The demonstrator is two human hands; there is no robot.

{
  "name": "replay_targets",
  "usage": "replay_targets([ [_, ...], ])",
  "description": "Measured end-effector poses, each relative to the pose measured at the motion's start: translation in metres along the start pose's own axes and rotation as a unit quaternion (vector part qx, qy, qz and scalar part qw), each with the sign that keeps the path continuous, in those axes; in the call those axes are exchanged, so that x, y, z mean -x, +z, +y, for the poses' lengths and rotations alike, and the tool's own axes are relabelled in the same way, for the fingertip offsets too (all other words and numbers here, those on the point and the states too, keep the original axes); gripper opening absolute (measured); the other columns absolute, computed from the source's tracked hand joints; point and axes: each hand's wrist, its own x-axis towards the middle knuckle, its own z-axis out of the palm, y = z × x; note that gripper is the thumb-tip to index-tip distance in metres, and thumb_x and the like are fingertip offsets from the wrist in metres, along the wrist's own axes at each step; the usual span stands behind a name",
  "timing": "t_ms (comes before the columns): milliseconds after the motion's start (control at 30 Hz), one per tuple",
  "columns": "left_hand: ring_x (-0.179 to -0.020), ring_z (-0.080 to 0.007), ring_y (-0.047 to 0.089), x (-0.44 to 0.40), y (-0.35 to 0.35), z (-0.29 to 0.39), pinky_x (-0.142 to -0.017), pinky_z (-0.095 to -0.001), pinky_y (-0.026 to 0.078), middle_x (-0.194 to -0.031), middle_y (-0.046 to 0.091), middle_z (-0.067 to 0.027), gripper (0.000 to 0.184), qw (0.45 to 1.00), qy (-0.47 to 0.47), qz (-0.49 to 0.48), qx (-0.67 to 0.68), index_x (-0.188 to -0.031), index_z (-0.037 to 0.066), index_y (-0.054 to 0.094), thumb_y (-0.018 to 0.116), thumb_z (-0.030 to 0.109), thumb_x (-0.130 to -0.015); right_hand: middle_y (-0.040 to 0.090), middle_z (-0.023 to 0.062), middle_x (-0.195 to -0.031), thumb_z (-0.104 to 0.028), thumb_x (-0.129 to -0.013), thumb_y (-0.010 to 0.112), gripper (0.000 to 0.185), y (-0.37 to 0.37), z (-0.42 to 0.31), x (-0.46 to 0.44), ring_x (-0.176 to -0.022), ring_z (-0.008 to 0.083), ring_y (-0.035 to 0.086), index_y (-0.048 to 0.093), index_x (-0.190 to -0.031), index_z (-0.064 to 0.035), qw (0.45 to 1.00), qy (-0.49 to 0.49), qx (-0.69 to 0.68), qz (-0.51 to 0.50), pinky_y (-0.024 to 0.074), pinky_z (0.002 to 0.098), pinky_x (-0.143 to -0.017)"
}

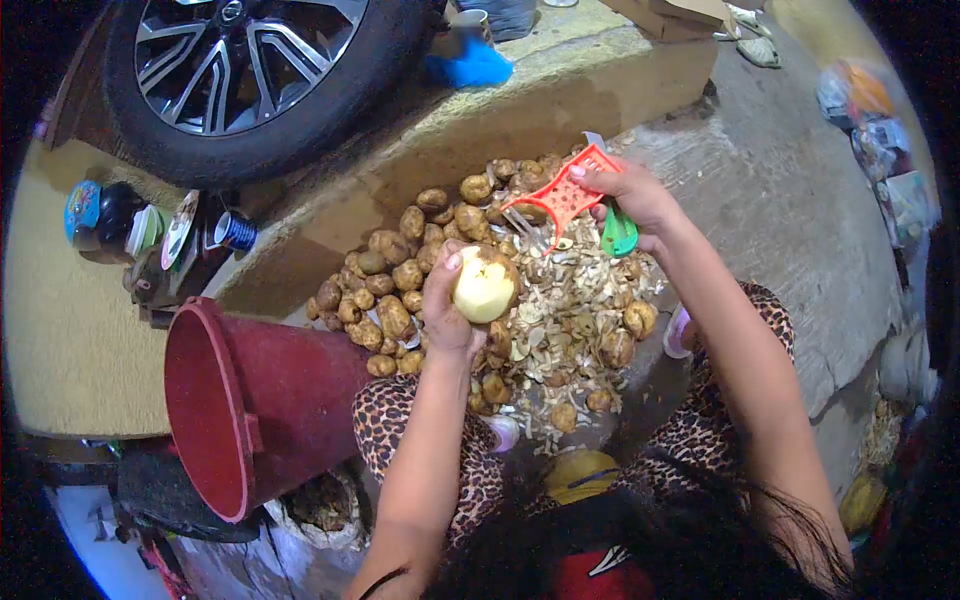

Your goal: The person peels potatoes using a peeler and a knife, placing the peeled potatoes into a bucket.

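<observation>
From my remote feed I can read no words or numbers — just a round badge [232,12] centred on the wheel [215,88] and a white mark [610,561] on red fabric [585,583].

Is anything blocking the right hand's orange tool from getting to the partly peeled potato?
Nothing visible does: just open space shows between the orange tool in the right hand and the partly peeled potato in the left hand.
</observation>
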Motion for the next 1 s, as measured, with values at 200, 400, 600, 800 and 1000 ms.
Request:
replay_targets([
  [200, -0.082, -0.0218, 0.061, -0.005, 0.004, -0.002, -0.071, -0.0366, 0.052, -0.094, 0.061, -0.0111, 0.036, 0.988, -0.123, 0.093, 0.023, -0.104, 0.003, 0.052, 0.045, 0.035, -0.089, 0.061, 0.0024, -0.07, -0.015, -0.079, 0.063, 0.013, -0.001, -0.003, 0.001, -0.052, 0.0056, 0.052, 0.058, -0.084, -0.004, 0.983, -0.084, 0.151, 0.069, 0.042, 0.0195, -0.046],
  [400, -0.08, -0.0202, 0.062, -0.006, 0.006, -0.011, -0.071, -0.0352, 0.052, -0.092, 0.061, -0.0109, 0.034, 0.981, -0.154, 0.117, 0.029, -0.102, 0.002, 0.053, 0.046, 0.033, -0.089, 0.058, 0.0011, -0.068, -0.019, -0.077, 0.065, 0.021, 0.017, -0.001, 0.011, -0.047, 0.0056, 0.049, 0.054, -0.087, -0.0043, 0.991, -0.038, 0.114, -0.054, 0.04, 0.0182, -0.042],
  [600, -0.066, -0.0189, 0.063, -0.004, -0.005, -0.015, -0.058, -0.0327, 0.053, -0.08, 0.062, -0.0092, 0.024, 0.984, -0.161, 0.075, -0.016, -0.094, 0.002, 0.054, 0.052, 0.024, -0.084, 0.056, -0.0002, -0.065, -0.021, -0.075, 0.068, 0.023, 0.008, -0.008, 0.009, -0.046, 0.0057, 0.049, 0.056, -0.086, -0.0046, 0.974, -0.117, 0.193, 0.003, 0.0401, 0.0182, -0.041],
  [800, -0.069, -0.0168, 0.062, -0.006, -0.003, -0.021, -0.06, -0.0304, 0.052, -0.08, 0.062, -0.0073, 0.019, 0.987, -0.127, 0.085, -0.044, -0.09, 0.004, 0.055, 0.054, 0.021, -0.083, 0.059, 0.0016, -0.064, -0.019, -0.074, 0.069, 0.02, 0.027, -0.006, 0.021, -0.043, 0.0066, 0.051, 0.058, -0.082, -0.0047, 0.984, -0.059, 0.154, -0.073, 0.0421, 0.0197, -0.039],
  [1000, -0.067, -0.015, 0.059, -0.003, -0.007, -0.018, -0.06, -0.028, 0.05, -0.082, 0.061, -0.0066, 0.021, 0.987, -0.114, 0.037, -0.104, -0.095, 0.003, 0.056, 0.054, 0.02, -0.083, 0.06, 0.0019, -0.064, -0.019, -0.077, 0.065, 0.016, -0.003, -0.015, -0.002, -0.046, 0.0062, 0.052, 0.058, -0.08, -0.0045, 0.969, -0.115, 0.208, 0.061, 0.0426, 0.0197, -0.041],
])
